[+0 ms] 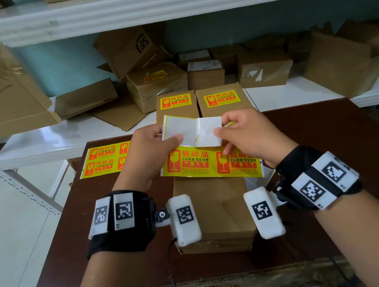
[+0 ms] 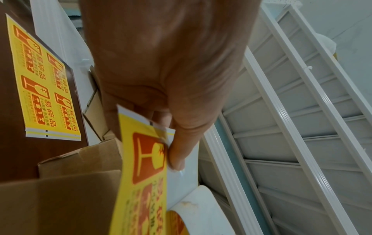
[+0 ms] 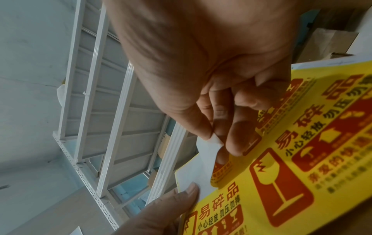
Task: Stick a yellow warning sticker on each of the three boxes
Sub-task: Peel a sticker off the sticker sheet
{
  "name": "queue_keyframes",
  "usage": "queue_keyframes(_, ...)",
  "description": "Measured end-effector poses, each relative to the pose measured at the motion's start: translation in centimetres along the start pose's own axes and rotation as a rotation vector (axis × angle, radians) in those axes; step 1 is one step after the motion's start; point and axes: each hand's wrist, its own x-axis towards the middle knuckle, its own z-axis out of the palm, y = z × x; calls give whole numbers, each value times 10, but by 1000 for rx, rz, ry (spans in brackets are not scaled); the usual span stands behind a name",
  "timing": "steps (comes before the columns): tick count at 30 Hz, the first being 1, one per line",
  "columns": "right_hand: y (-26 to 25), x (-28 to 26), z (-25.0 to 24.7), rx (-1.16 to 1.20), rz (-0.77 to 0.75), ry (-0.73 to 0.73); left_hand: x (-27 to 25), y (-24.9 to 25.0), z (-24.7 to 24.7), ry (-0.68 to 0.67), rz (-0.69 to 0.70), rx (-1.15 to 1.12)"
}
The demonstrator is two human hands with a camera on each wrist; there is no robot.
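Stickers already sit on the two far boxes (image 1: pixel 176 106) (image 1: pixel 223 99) at twelve o'clock; the near box (image 1: pixel 214 211) is bare. Left hand (image 1: pixel 153 149) pinches the sticker sheet (image 1: pixel 212 162) above it, while right hand (image 1: pixel 249 131) pinches a half-peeled sticker (image 1: pixel 208 132).

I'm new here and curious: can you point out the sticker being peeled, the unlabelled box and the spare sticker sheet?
peeling sticker (image 1: pixel 208 132), head view, white underside.
unlabelled box (image 1: pixel 214 208), head view, bare top.
spare sheet (image 1: pixel 105 159), head view, middle.
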Motion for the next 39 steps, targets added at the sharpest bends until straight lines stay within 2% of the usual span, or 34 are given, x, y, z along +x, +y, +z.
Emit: queue_keyframes(39, 11, 7, -11, -6, 55, 58, 4, -3, -5, 84, 30, -48)
